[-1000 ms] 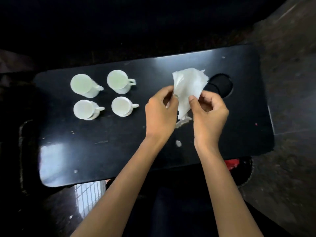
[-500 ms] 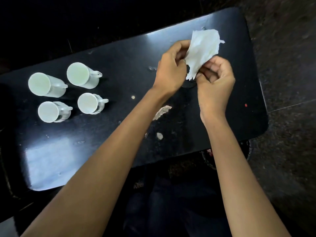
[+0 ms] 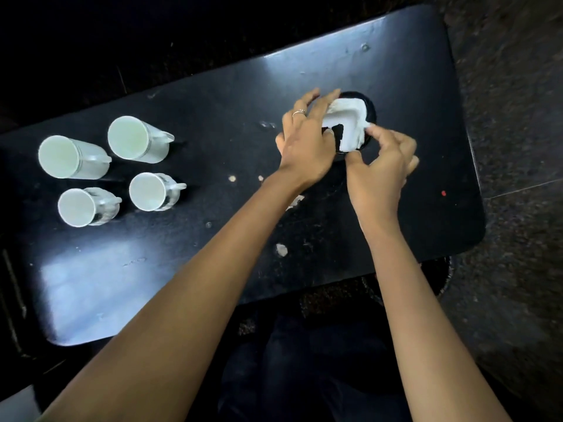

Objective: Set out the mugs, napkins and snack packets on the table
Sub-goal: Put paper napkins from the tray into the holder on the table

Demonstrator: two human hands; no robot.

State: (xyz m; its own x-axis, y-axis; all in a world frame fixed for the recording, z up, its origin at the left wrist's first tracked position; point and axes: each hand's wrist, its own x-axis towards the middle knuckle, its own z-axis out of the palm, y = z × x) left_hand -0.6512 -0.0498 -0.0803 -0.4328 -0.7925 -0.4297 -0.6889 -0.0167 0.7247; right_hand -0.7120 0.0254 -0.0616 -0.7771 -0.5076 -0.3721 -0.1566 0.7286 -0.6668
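Both hands work at a white napkin point(image 3: 347, 124) that lies over a round recess point(image 3: 370, 109) toward the far right of the black bench point(image 3: 195, 263). The left hand point(image 3: 306, 138) is spread over the napkin's left side, fingers fairly straight and splayed, their tips pressing down on the paper and the recess rim; a ring point(image 3: 299, 112) shows on 1 finger. The right hand point(image 3: 380, 169) sits just right of and nearer than the napkin, its fingers curled, thumb and forefinger pinching the napkin's near right edge. The napkin is folded and bent, with part of the dark recess showing through a gap at its near left corner. Well to the left stand 4 white mugs in 2 rows, all apart from each other with handles pointing right: 2 taller mugs point(image 3: 135, 140) in the far row and 2 shorter mugs point(image 3: 150, 191) in the near row. Pale chips and specks mark the bench surface between the mugs and the hands. No snack packets are visible.
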